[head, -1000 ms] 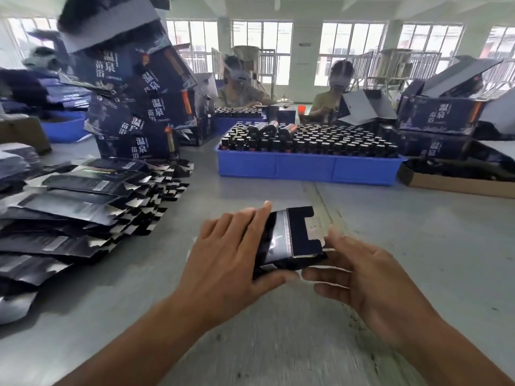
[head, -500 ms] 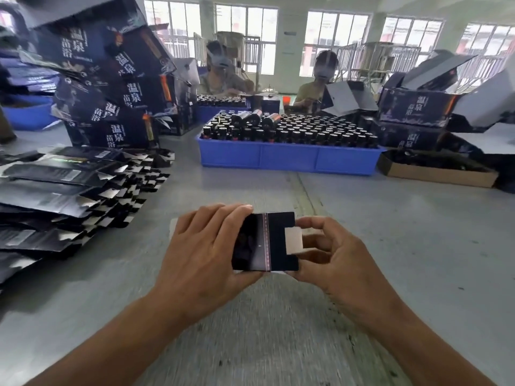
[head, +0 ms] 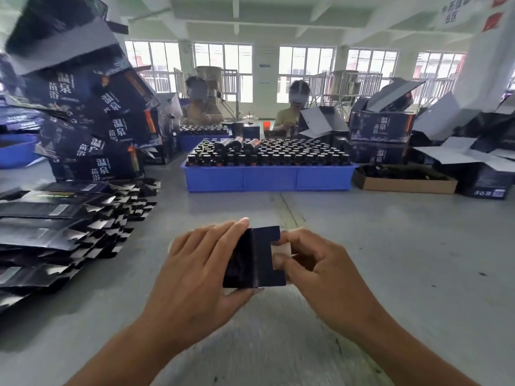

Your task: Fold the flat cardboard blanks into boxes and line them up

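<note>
Table [head: 390, 246]: big and grey.
Flat blanks [head: 55, 227]: piled on the left.
Left hand [head: 195, 271]: fingers wrap round the dark box [head: 250, 260], held above the table.
Right hand [head: 315, 263]: fingers pinch its pale end flap [head: 281, 253].

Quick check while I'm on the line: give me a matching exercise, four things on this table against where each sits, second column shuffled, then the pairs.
Things:
1. small dark box
2. pile of flat blanks
3. blue tray of bottles
4. brown cardboard tray

Places:
A. far side of the table, centre
B. left side of the table, fanned out
C. between the left hand and right hand, near the table's front
D. right of the blue tray

Pairs: 1-C, 2-B, 3-A, 4-D
</note>
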